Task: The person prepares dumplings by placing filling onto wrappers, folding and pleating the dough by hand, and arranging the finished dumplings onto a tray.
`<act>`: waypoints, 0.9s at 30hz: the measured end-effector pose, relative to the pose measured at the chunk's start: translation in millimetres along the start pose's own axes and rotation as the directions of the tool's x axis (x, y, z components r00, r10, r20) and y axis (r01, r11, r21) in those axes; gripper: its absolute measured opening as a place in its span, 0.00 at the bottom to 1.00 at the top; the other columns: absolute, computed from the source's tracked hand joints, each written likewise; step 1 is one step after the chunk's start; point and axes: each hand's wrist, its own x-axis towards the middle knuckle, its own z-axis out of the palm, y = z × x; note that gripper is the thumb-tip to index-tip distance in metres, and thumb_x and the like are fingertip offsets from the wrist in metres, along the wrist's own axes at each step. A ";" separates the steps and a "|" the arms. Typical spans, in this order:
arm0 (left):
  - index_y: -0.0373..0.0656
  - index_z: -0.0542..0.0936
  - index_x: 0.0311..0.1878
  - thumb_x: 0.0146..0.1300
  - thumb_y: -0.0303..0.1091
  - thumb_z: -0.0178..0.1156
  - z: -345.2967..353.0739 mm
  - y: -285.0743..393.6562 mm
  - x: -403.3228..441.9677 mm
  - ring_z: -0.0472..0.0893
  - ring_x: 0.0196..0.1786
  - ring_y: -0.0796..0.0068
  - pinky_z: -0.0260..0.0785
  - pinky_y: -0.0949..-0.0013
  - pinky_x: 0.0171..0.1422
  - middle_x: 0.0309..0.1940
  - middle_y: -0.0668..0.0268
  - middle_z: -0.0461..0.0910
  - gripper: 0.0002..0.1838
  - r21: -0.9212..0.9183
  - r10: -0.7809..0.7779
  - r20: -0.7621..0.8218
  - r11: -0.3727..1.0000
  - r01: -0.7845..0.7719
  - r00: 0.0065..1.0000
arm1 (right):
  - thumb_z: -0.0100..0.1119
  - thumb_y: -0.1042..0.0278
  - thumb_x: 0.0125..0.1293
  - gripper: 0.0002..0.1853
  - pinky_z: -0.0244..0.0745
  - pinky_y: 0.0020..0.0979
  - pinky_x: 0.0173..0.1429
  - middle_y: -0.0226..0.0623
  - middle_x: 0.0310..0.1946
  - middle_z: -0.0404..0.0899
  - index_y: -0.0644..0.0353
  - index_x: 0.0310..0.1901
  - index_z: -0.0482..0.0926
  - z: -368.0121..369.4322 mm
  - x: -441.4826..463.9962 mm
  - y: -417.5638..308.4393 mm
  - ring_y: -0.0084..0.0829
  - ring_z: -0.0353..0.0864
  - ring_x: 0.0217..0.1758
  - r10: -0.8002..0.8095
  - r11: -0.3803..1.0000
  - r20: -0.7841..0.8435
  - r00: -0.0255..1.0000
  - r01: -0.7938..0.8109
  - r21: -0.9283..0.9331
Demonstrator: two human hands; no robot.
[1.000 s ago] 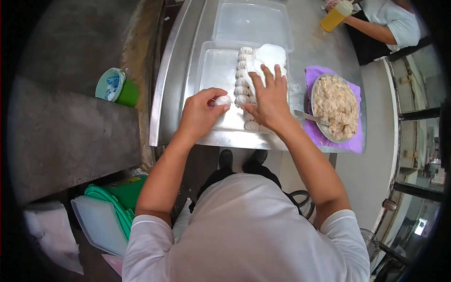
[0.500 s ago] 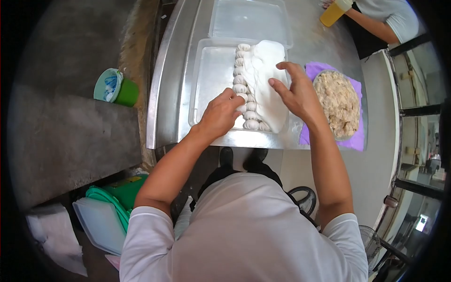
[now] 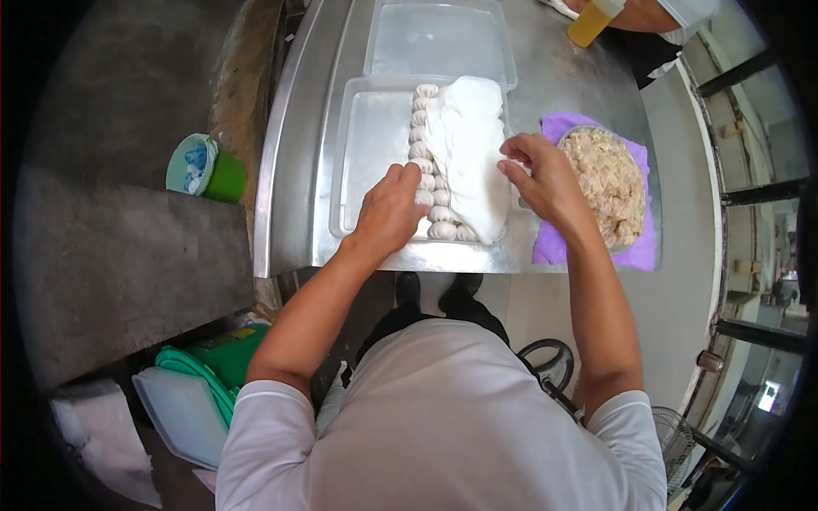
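Note:
My left hand (image 3: pixel 390 209) is closed around a small white pleated dumpling (image 3: pixel 423 198) at the left edge of the rows in a clear plastic tray (image 3: pixel 366 128). More dumplings (image 3: pixel 421 134) form a column along the middle of the tray. A soft white sheet (image 3: pixel 475 162) covers the tray's right part, beside and partly over the dumplings. My right hand (image 3: pixel 541 175) is open near the tray's right rim, thumb and forefinger apart, with nothing visible between them. To its right, a heaped bowl of pale filling (image 3: pixel 603 179) rests on a purple cloth (image 3: pixel 551 247).
A second clear tray or lid (image 3: pixel 439 38) lies behind the first on the metal table (image 3: pixel 294 170). At the top right, a person's arm (image 3: pixel 643 15) is beside a yellow bottle (image 3: pixel 590 25). A green bucket (image 3: pixel 223 177) stands left.
My left hand has moved right with the dumpling, to the column. My right hand has come off the white sheet and shifted right. The view has shifted slightly.

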 end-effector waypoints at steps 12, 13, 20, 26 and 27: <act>0.36 0.80 0.41 0.59 0.32 0.76 -46.0 -22.9 -4.0 0.77 0.33 0.79 0.76 0.72 0.44 0.31 0.67 0.81 0.15 -0.287 -0.320 -0.118 0.917 0.276 0.940 | 0.73 0.63 0.57 0.13 0.76 0.43 0.42 0.48 0.28 0.84 0.64 0.32 0.82 43.9 73.3 13.1 0.46 0.84 0.34 0.049 0.984 0.383 0.923 0.022 -0.179; 0.36 0.80 0.41 0.59 0.32 0.76 -42.7 -25.2 -9.6 0.77 0.33 0.79 0.76 0.72 0.44 0.31 0.67 0.81 0.15 -0.288 -0.324 -0.122 0.916 0.279 0.938 | 0.73 0.62 0.58 0.13 0.76 0.42 0.42 0.48 0.29 0.84 0.64 0.32 0.82 44.6 75.3 14.7 0.45 0.84 0.34 0.036 0.986 0.403 0.914 0.032 -0.161; 0.35 0.80 0.41 0.58 0.28 0.74 -12.6 -35.3 -32.9 0.77 0.33 0.78 0.75 0.71 0.41 0.31 0.66 0.81 0.13 -0.377 -0.282 -0.070 0.895 0.237 0.957 | 0.70 0.64 0.59 0.11 0.77 0.42 0.42 0.47 0.29 0.85 0.64 0.33 0.82 39.5 79.6 11.9 0.44 0.84 0.34 0.077 0.984 0.465 0.882 0.009 -0.180; 0.38 0.81 0.43 0.54 0.32 0.76 -2.0 -24.1 -21.6 0.81 0.35 0.61 0.75 0.60 0.43 0.36 0.57 0.81 0.17 -0.089 -0.133 -0.027 0.988 0.130 0.991 | 0.69 0.62 0.63 0.14 0.75 0.40 0.39 0.44 0.27 0.82 0.66 0.34 0.80 41.1 73.6 13.6 0.38 0.81 0.31 0.002 0.969 0.424 0.906 0.102 -0.223; 0.38 0.81 0.44 0.54 0.34 0.77 0.8 -22.6 -18.6 0.81 0.36 0.58 0.75 0.58 0.44 0.36 0.57 0.81 0.18 0.031 -0.117 -0.007 0.993 0.117 0.993 | 0.69 0.63 0.64 0.13 0.75 0.38 0.39 0.42 0.27 0.82 0.66 0.35 0.80 39.8 67.9 2.4 0.35 0.80 0.30 -0.017 0.979 0.404 0.915 0.098 -0.179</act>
